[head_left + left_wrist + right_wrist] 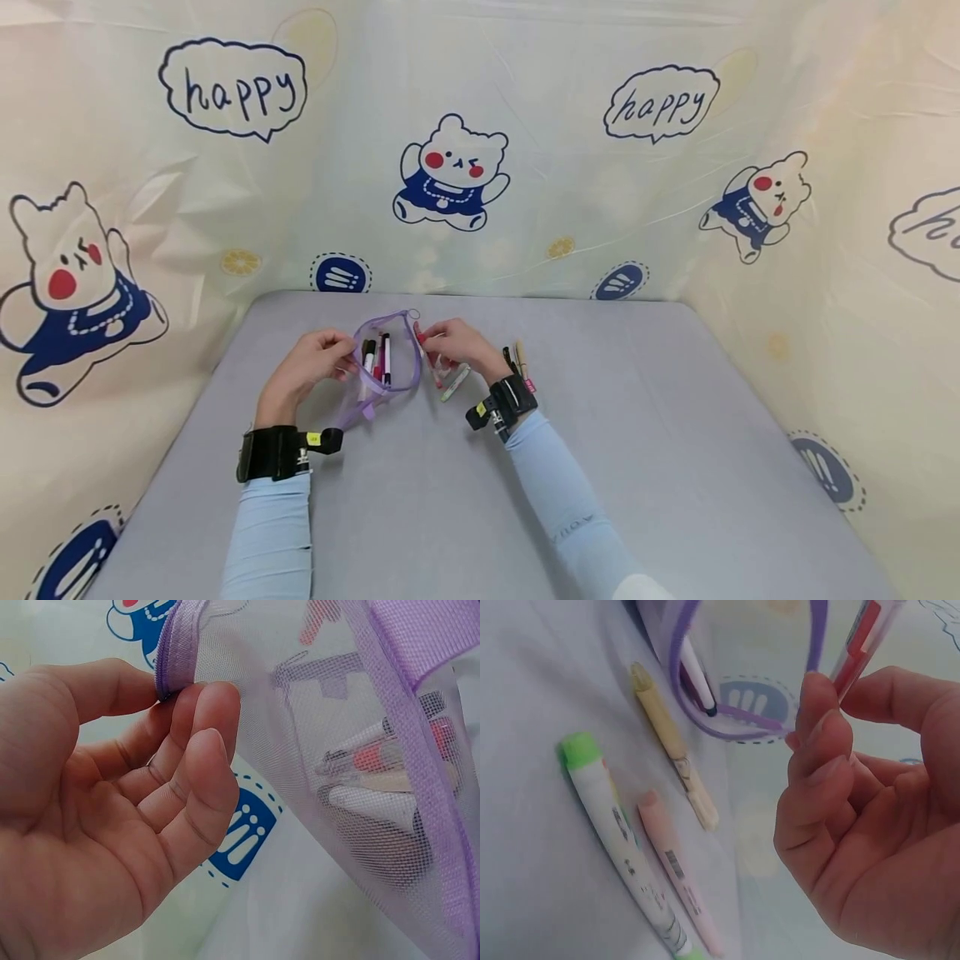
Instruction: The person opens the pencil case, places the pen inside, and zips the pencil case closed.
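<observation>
A mesh pencil pouch [418, 367] with purple trim has its mouth spread wide. My left hand [318, 357] pinches the zippered edge [178, 656] between thumb and forefinger. Several pens and markers [369, 357] lean inside the pouch, also visible through the mesh [259, 727]. On the pouch's other side, my right hand [461, 343] holds a red pen [864, 637] with a clear barrel, pinched by thumb and fingers beside the rim. The pen's lower end is hidden by the fingers in the right wrist view.
Below my right hand lie a white marker with green ends [619, 832], a pink pen [676, 874] and a beige pen [664, 735]. More pens [521, 358] show behind the right wrist. A printed curtain [555, 192] hangs past the grey table's [637, 417] back edge.
</observation>
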Demonstrator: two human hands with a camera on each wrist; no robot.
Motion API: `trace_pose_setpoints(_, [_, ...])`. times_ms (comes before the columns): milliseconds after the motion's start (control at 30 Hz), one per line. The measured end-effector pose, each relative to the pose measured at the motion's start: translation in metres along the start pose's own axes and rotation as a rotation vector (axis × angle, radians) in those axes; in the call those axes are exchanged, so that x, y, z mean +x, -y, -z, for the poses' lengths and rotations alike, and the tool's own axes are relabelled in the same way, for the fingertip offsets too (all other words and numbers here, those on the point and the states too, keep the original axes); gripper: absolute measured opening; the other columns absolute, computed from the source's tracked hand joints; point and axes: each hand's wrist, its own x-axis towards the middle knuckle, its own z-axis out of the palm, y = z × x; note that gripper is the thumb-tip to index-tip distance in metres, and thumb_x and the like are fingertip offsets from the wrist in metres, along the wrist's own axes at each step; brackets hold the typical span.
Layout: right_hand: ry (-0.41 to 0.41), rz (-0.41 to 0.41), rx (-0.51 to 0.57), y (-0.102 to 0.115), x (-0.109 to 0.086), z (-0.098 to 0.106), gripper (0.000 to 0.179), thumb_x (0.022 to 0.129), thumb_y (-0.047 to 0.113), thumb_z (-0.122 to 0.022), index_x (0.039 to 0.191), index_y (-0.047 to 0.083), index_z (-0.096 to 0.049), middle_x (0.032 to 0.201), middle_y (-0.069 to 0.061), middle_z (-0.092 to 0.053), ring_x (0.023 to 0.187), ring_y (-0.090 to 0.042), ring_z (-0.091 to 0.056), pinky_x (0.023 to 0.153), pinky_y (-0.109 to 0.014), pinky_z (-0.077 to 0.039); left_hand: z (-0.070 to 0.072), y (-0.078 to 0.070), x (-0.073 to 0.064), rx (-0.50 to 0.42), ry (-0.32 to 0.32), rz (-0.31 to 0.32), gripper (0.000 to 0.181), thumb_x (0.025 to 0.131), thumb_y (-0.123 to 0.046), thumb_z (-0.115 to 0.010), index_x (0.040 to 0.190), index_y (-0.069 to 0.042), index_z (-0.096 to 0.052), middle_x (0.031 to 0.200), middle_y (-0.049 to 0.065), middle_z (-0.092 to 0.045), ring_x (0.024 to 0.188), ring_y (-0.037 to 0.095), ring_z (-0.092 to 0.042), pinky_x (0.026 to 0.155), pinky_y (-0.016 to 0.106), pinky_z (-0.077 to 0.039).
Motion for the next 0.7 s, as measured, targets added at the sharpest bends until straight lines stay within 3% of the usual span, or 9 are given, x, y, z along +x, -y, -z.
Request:
trace_pose_setpoints(367, [-0.021,-0.016,-0.024,0.011,0.009,-0.014,0.034,0.094,0.018,-0.059,0.126,0.007,-0.063,0.072,-0.002,-0.063,0.05,-0.015,-0.047,0.056,-0.04,-0.043,-0.003,0.004,0.003,-0.018,0.0,-0.015,0.03,0.104,-0.02,-0.047,0.115,0.007,-0.054,0.089,0.005,-0.063,0.079,0.016,-0.065,0.069,0.028,-0.057])
trace_pose_setpoints(700, [-0.033,0.013,-0.105,0.018,0.024,-0.03,0.03,0.095,0.021,-0.06,0.118,0.003,-0.067,0.07,0.0,-0.059,0.053,-0.014,-0.046,0.053,-0.034,-0.04,-0.002,0.002,0.002,-0.019,-0.002,-0.005,0.033,0.104,-0.021,-0.047,0.117,0.009,-0.053,0.089,0.004,-0.063,0.078,0.016,-0.065,0.067,0.028,-0.057])
